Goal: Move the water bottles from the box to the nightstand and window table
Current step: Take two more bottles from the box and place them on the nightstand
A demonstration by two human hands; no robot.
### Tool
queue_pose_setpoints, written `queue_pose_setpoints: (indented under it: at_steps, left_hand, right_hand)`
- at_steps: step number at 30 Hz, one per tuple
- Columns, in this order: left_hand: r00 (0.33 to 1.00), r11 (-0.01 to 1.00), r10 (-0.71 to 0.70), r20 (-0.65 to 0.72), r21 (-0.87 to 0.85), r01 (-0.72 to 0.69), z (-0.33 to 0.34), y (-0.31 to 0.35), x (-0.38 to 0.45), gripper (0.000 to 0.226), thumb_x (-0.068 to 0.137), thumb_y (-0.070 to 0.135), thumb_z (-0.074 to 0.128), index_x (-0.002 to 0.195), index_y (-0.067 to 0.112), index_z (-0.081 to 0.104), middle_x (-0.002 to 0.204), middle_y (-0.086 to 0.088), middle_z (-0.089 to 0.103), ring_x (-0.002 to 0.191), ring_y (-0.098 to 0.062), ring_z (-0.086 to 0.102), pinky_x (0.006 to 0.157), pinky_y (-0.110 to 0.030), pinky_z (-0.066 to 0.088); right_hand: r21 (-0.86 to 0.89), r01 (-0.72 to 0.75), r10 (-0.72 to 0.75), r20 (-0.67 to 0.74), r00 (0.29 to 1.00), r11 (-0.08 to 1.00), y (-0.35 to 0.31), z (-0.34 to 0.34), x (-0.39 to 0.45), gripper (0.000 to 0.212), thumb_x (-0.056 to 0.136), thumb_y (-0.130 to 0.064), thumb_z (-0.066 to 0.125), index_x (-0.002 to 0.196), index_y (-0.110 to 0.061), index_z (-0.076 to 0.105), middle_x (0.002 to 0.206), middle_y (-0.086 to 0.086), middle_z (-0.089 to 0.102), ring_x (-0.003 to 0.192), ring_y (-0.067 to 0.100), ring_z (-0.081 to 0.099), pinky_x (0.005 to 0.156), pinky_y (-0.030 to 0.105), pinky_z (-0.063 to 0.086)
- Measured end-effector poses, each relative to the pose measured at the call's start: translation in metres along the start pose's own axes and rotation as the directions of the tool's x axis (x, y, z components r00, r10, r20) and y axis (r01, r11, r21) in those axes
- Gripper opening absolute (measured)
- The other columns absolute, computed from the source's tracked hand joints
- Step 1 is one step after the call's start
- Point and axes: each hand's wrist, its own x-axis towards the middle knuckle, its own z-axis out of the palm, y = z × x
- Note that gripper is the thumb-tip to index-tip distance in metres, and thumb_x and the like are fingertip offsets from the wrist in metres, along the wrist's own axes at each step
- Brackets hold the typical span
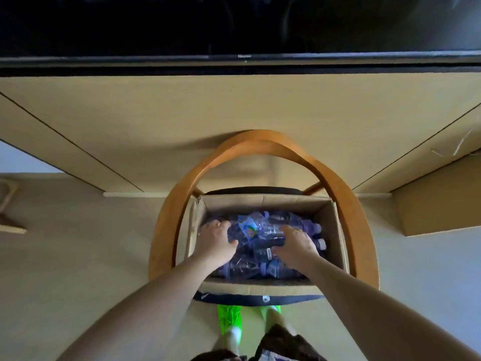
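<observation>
Both hands down in box (335, 225) on heaped water bottles (263, 227); left hand (217, 239) and right hand (295, 246) curl over bottles lying crosswise between them, firm grip unclear.

Ahead of you a chair (166, 209) with a curved wooden backrest carries a dark seat cushion (257, 299). Beyond it a tan desk (234, 113) runs across the view, and a dark television (234, 24) sits along its far edge. A thin white cable (458, 147) lies at the desk's far right. Near your body, two bright green shoes (229, 317) stand on the pale floor (65, 256).
</observation>
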Motion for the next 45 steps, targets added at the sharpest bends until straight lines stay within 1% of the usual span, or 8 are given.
queue_pose_setpoints:
  at_steps: [5,10,18,23,30,39,43,45]
  left_hand:
    - [0.997,0.993,-0.071,0.016,0.100,0.069,0.017,-0.010,0.035,0.058,0.093,0.041,0.065,0.144,0.018,0.052,0.143,-0.007,0.056,0.132,-0.027,0.051,0.111,-0.041,0.044]
    - [0.987,0.947,-0.133,0.090,0.307,0.099,0.026,-0.020,0.054,0.050,0.094,0.039,0.061,0.139,0.018,0.054,0.139,-0.009,0.055,0.128,-0.030,0.051,0.104,-0.042,0.048]
    - [0.961,0.792,-0.258,0.103,0.592,0.149,0.038,-0.004,0.083,0.070,0.088,0.042,0.064,0.146,0.010,0.043,0.133,-0.021,0.058,0.121,-0.037,0.053,0.101,-0.045,0.044]
    - [0.921,0.756,-0.367,0.127,0.618,0.216,0.043,0.003,0.101,0.066,0.086,0.032,0.065,0.145,0.010,0.045,0.136,-0.019,0.057,0.125,-0.040,0.046,0.102,-0.049,0.039]
    - [0.960,0.795,-0.266,0.081,0.582,0.171,0.031,0.003,0.090,0.044,0.092,0.025,0.070,0.132,0.012,0.057,0.124,-0.013,0.066,0.119,-0.035,0.053,0.096,-0.047,0.047]
    - [0.990,0.843,-0.143,-0.024,0.521,0.134,0.024,0.001,0.070,0.042,0.086,0.023,0.073,0.126,0.018,0.062,0.118,-0.008,0.069,0.113,-0.032,0.057,0.094,-0.045,0.049]
    - [0.999,0.870,-0.034,0.009,0.493,0.025,0.034,0.006,0.060,0.041,0.083,0.030,0.073,0.122,0.022,0.067,0.121,-0.006,0.066,0.117,-0.032,0.054,0.100,-0.050,0.042]
    - [0.996,0.897,0.051,0.079,0.435,-0.081,0.042,0.010,0.056,0.030,0.087,0.037,0.069,0.113,0.022,0.070,0.110,-0.002,0.069,0.115,-0.029,0.055,0.101,-0.050,0.040]
  right_hand:
    - [-0.156,0.019,-0.016,0.022,1.000,0.988,0.010,-0.001,0.055,0.068,0.091,-0.034,0.066,0.152,-0.025,0.038,0.147,0.009,0.046,0.135,0.032,0.042,0.108,0.048,0.041]
    - [-0.291,0.064,-0.039,0.091,0.995,0.955,0.013,0.012,0.085,0.073,0.083,-0.029,0.070,0.149,-0.026,0.038,0.146,0.005,0.045,0.136,0.031,0.037,0.109,0.052,0.034]
    - [-0.266,0.061,-0.036,0.098,0.995,0.962,0.013,0.029,0.108,0.075,0.069,-0.034,0.064,0.142,-0.034,0.045,0.142,0.003,0.042,0.135,0.032,0.036,0.114,0.061,0.023]
    - [-0.239,0.068,-0.046,0.094,0.995,0.969,0.017,0.032,0.114,0.073,0.067,-0.033,0.062,0.139,-0.037,0.049,0.141,-0.001,0.044,0.132,0.031,0.034,0.112,0.061,0.023]
    - [-0.204,0.075,-0.060,0.081,0.995,0.976,0.020,0.028,0.107,0.071,0.076,-0.027,0.069,0.143,-0.036,0.046,0.144,0.000,0.044,0.137,0.028,0.036,0.117,0.056,0.023]
    - [-0.192,0.058,-0.056,0.018,0.998,0.980,0.023,0.029,0.096,0.074,0.086,-0.025,0.070,0.150,-0.036,0.035,0.147,0.001,0.043,0.137,0.028,0.039,0.115,0.054,0.026]
    - [-0.197,0.069,-0.069,0.006,0.998,0.978,0.022,0.027,0.094,0.074,0.085,-0.024,0.073,0.148,-0.037,0.036,0.145,0.001,0.046,0.135,0.029,0.041,0.111,0.055,0.031]
    - [-0.194,0.072,-0.075,-0.007,0.997,0.978,0.022,0.026,0.092,0.075,0.085,-0.024,0.073,0.148,-0.038,0.036,0.144,0.001,0.047,0.135,0.029,0.041,0.110,0.054,0.032]
